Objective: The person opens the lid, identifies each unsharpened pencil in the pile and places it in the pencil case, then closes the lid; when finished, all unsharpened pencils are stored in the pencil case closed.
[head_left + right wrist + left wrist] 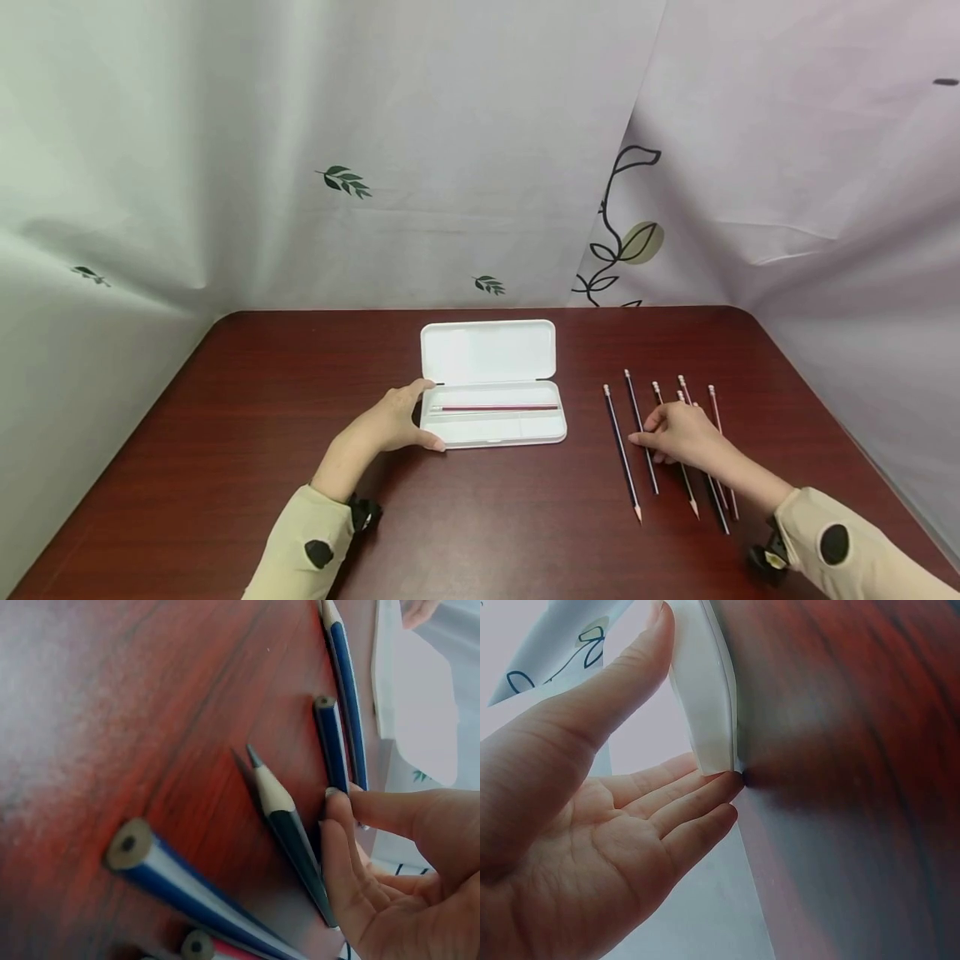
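A white pencil case (534, 429) lies with its lid (487, 352) swung back, and a red pencil (498, 408) rests lengthwise inside. My left hand (386, 421) grips the case's left end, thumb at the front edge and fingers toward the hinge. Over the pencils at the right, my right hand (684, 433) pinches a blue unsharpened pencil (331, 742) between thumb and finger. Left of it lies a sharpened blue pencil (621, 450). A dark sharpened pencil (296, 840) and another blue unsharpened one (187, 889) lie beneath or beside the right hand, partly hidden by it.
Toward the right side, a pinkish pencil (714, 408) lies among several others, roughly side by side. Everything stands on a dark reddish wooden table (187, 467). A pale cloth with leaf prints (450, 167) hangs behind the table's back edge.
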`<move>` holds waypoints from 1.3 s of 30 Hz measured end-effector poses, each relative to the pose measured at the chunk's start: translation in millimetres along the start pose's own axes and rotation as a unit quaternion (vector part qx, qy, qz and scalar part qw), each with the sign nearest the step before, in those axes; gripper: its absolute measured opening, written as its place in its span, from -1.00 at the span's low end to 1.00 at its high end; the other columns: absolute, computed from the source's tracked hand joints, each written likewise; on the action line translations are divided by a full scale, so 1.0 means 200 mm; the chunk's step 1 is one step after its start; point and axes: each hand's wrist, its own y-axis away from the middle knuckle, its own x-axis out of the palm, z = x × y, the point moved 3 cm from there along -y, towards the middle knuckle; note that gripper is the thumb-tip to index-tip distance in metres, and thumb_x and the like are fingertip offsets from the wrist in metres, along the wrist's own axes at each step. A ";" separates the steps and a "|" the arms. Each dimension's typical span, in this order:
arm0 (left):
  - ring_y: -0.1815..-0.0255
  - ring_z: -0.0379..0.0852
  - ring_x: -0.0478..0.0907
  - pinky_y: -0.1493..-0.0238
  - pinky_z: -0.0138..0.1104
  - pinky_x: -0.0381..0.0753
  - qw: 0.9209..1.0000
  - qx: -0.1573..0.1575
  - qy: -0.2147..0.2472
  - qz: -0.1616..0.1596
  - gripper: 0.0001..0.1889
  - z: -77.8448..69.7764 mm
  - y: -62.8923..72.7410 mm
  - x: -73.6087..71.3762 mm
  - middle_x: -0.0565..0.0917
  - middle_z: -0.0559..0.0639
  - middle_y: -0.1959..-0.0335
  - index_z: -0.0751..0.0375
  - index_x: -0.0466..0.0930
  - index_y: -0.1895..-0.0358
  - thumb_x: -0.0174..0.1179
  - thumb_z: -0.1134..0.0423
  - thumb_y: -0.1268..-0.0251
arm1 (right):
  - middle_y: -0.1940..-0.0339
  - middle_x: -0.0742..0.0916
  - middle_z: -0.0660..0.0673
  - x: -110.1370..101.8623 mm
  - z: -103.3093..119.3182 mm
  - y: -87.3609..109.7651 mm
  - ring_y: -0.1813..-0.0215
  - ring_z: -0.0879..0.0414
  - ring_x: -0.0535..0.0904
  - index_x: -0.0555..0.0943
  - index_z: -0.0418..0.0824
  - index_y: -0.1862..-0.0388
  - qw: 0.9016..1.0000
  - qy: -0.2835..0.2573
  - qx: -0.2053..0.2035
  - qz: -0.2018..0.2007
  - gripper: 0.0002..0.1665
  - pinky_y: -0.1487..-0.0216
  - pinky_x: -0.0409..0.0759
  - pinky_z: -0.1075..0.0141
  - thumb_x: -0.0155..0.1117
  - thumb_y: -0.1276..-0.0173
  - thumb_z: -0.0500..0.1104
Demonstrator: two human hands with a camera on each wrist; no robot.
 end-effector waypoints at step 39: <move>-0.20 0.18 0.39 -0.16 0.01 0.37 1.000 0.004 0.003 -0.005 -0.02 -0.01 0.00 -0.01 0.45 0.31 -0.18 0.33 0.27 -0.27 0.56 0.05 0.32 | 0.38 0.74 -0.17 -0.08 0.34 -0.30 0.34 -0.15 0.68 0.38 -0.26 0.21 0.976 -0.149 -0.158 -0.018 -0.69 0.33 0.63 0.08 0.28 -0.27 -0.12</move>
